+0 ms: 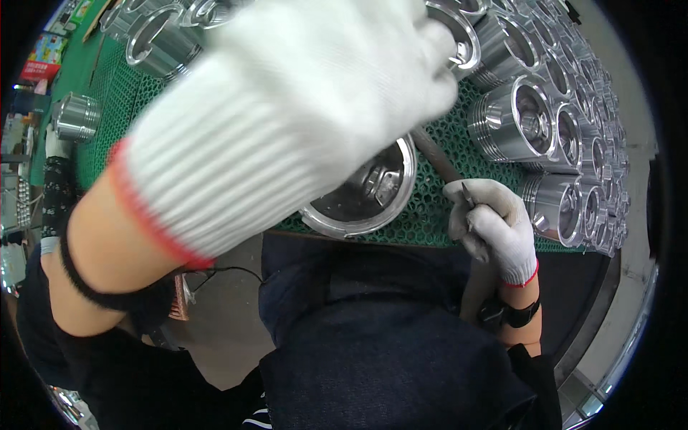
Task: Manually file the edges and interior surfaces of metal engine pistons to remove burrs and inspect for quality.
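Observation:
My left hand, in a white knitted glove with a red cuff edge, is raised large and blurred across the bench. Its fingers are beside a silver metal piston at the back; whether they hold anything is unclear. Partly covered by that hand and wrist, another piston lies with its hollow side up at the bench's front edge. My right hand, also gloved, is closed round a thin dark pointed tool, whose tip sticks up between the fingers. A grey rod or hose runs from the piston toward this hand.
Many pistons stand packed along the right side, and more at the back left. Green perforated matting covers the bench. At the far left, another person's patterned sleeve and white glove are beside a single piston.

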### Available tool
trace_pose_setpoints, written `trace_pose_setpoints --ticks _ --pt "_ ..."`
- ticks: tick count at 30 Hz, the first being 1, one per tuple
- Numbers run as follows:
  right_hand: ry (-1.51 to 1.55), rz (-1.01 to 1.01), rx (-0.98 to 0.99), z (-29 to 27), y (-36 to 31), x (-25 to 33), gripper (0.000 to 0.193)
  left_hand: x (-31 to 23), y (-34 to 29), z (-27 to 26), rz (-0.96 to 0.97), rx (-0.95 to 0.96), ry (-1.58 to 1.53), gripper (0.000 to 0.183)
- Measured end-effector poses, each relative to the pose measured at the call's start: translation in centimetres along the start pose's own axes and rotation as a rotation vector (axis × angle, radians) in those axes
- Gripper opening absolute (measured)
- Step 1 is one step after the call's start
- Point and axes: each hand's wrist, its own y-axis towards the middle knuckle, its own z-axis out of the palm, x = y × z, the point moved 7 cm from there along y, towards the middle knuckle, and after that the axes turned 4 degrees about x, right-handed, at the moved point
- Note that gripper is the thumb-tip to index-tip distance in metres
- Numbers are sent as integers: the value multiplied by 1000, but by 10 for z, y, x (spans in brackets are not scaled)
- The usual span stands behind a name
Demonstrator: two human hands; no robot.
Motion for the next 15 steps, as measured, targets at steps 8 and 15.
trace_pose_setpoints --ticks 8,15 --pt "76 -68 -36 0 1 1 35 19 -42 -6 25 1 76 49" --pt "114 -69 -13 0 7 4 34 -6 -105 7 -321 335 -194 63"
